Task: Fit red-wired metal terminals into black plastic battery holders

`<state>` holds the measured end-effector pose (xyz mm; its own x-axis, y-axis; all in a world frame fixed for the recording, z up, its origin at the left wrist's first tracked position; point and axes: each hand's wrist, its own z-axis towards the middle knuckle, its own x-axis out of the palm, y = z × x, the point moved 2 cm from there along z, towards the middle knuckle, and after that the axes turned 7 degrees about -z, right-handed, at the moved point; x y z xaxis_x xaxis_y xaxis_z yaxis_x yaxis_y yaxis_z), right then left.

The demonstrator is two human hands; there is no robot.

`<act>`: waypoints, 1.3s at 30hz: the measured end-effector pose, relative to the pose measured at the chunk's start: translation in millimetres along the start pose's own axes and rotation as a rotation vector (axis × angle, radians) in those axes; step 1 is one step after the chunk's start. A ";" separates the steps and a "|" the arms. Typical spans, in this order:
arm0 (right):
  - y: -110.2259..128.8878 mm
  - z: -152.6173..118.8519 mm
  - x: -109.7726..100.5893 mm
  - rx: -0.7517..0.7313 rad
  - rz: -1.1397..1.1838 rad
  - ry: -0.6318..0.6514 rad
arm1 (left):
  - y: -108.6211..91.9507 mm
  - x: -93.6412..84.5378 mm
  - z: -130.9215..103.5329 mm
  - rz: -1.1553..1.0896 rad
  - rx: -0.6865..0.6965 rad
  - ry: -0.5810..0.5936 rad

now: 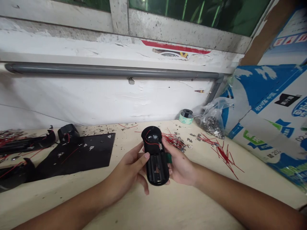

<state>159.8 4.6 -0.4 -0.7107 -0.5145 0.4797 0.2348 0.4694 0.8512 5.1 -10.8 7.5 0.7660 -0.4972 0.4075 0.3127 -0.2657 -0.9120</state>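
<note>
Pale surface [179, 204] is lying beneath the black housing [151, 150], which left hand [130, 164] and right hand [182, 164] are gripping; its red wire [153, 144] is apparently being positioned, seemingly calling for careful routing next.

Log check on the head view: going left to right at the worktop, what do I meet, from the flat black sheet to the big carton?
Black sheet → left hand → black casing → right hand → bag of metal parts → blue-and-white carton.

Both hands [157, 163] hold a black plastic housing [157, 169] with a thin red wire [151, 144] above the pale wooden table [187, 204].
</note>
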 end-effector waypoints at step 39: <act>4.4 -1.5 6.2 -0.087 0.015 -0.090 | -38.2 4.0 -14.3 0.977 0.673 -0.142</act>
<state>157.4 2.4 6.6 -0.7623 -0.4399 0.4748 0.2994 0.4107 0.8612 -11.8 -14.4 44.7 0.8853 -0.1413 -0.4430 -0.2376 0.6815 -0.6922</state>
